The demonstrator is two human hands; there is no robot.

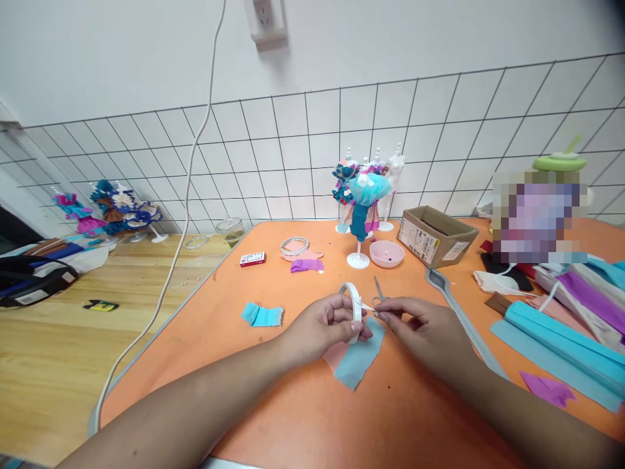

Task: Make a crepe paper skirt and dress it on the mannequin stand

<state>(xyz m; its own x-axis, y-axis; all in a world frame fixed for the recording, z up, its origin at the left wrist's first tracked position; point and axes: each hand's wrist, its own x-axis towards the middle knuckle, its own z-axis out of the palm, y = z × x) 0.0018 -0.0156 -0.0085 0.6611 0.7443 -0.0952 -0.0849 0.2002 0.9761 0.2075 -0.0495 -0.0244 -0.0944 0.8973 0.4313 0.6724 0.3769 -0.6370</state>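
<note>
My left hand [325,329] is closed around a thin roll of white tape [357,312], held upright above the table. With its fingertips, my right hand [422,332] pinches the narrow loose end of that tape, which is drawn out to the right. Below the hands lie a light blue piece of crepe paper [359,368] and a pink piece [338,355], partly hidden by my left hand. Just beyond my right fingers are scissors [379,293], their handles partly covered. A folded turquoise crepe strip [262,316] rests left of my left hand.
Mini dress form [359,221] in blue paper stands at the back, beside a pink bowl [387,253] and cardboard box [434,238]. Crepe paper rolls [566,339] lie right. A white ring-shaped roll [294,246] and small red-white box [252,259] sit left. A white cable [188,189] hangs left.
</note>
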